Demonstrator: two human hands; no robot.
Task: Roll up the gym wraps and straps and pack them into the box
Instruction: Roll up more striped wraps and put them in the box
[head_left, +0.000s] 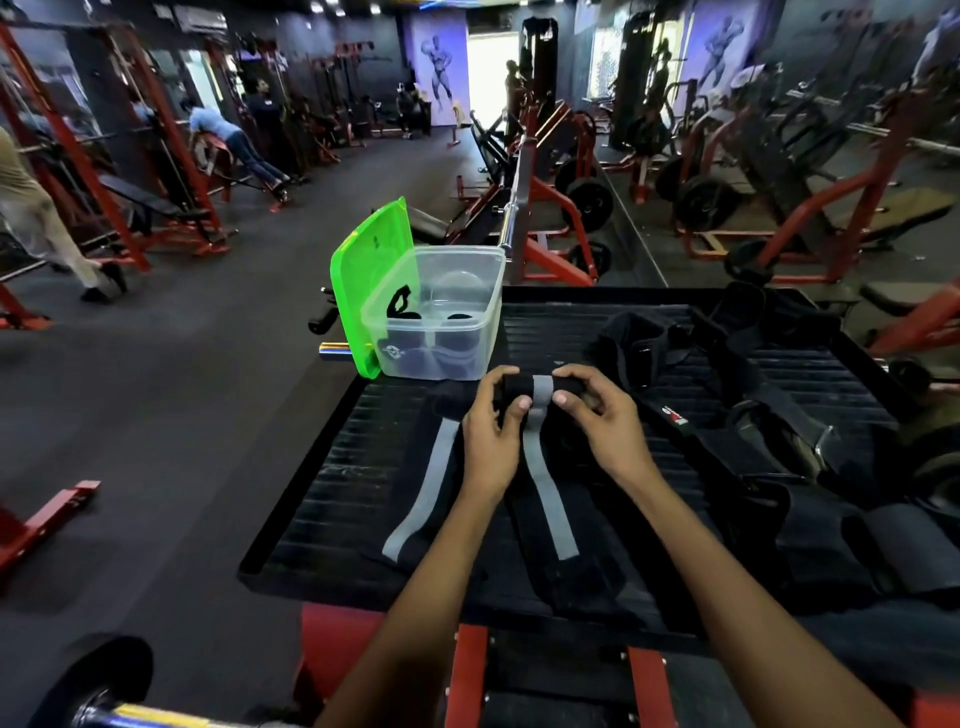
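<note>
1. While both hands are working at the middle of the black ribbed platform (322, 499), the left hand (491, 436) and right hand (602, 421) are each gripping one end of a partly rolled black wrap (540, 387), fingers curled over the top and thumbs pressing the near side.
2. Rolled part is lying crosswise between the hands, grey stripe running round its middle.
3. Unrolled tail of that wrap (550, 499) is trailing toward the person, lying flat on the platform with the grey stripe facing up.
4. Second black wrap with a grey stripe (423, 493) is lying flat just left of it, partly under the left wrist.
5. Clear plastic box (434, 317) is sitting at the platform's far-left corner, just beyond the hands, with dark rolled items already showing inside.
6. Green lid (363, 280) is standing on edge, leaning against the box's left side.
7. Loose pile of black straps (727, 374) is lying on the platform to the right, some with metal buckles.
8. Red-framed gym machines (561, 208) are filling the room behind.
</note>
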